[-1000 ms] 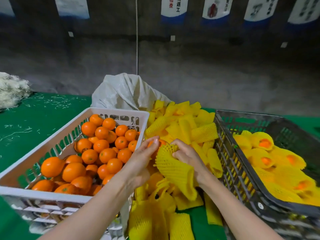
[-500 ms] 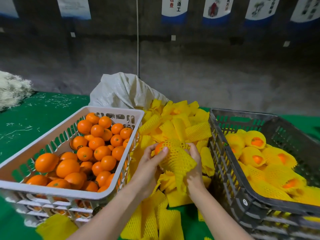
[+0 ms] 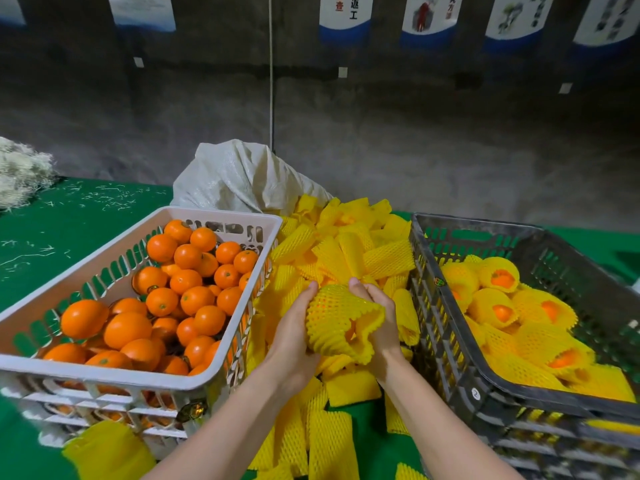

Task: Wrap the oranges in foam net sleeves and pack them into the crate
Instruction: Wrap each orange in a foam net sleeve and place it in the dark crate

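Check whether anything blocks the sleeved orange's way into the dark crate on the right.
Nothing visible blocks it. The orange in its yellow foam net sleeve, held between the left hand and right hand, is just left of the dark grey plastic crate; only the crate's wall needs clearing.

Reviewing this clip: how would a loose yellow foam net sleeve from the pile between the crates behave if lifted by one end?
Probably floppy: the held sleeve, gripped by the left hand and right hand, sags into a wavy mouth. Likely light: the loose sleeves heap without crushing each other. Unlikely to roll: several lie flat on the green cloth.
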Tool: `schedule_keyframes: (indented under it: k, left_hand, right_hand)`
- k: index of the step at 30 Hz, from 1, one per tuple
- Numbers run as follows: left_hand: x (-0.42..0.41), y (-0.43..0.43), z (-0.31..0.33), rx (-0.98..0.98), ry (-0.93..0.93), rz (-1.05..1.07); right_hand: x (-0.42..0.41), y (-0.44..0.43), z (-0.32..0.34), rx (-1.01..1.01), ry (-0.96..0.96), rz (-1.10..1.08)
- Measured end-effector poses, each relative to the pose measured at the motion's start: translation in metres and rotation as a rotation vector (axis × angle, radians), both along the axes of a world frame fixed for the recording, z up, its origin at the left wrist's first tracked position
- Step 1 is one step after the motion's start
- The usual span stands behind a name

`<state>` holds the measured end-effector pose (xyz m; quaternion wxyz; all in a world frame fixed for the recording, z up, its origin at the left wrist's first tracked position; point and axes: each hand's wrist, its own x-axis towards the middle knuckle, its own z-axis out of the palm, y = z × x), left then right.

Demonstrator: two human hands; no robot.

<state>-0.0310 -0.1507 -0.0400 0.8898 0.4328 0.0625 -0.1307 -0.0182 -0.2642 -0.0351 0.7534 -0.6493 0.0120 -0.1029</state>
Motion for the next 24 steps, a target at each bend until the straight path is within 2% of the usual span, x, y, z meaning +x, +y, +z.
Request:
schedule_keyframes:
  k: [4, 7, 12, 15, 18, 20, 24]
  left_hand:
    - [0.001, -0.006, 0.006, -0.008, 0.045, 0.057]
    - [0.006, -0.007, 0.003, 0.125, 0.04, 0.155]
    - [0.01, -0.006, 0.0, 0.351, -0.135, 0.332]
    - [0.012, -0.004, -0.004, 0.414, -0.161, 0.377]
    - [0.015, -0.005, -0.005, 0.384, -0.08, 0.346]
    - [0.014, -0.006, -0.005, 0.46, -0.091, 0.337]
    - [0.015, 0.001, -0.006, 0.698, -0.232, 0.293]
  right_hand:
    - [0.0, 0.005, 0.002, 0.053, 0.127, 0.01]
    - [-0.005, 0.009, 0.002, 0.146, 0.284, 0.047]
    - [-0.007, 0.01, -0.004, 0.237, 0.382, 0.108]
    - [-0.005, 0.003, -0.007, 0.276, 0.419, 0.271]
    - [-0.006, 0.005, -0.008, 0.245, 0.422, 0.331]
    - [-0.006, 0.008, -0.007, 0.245, 0.414, 0.3]
    - [-0.003, 0.006, -0.012, 0.26, 0.385, 0.249]
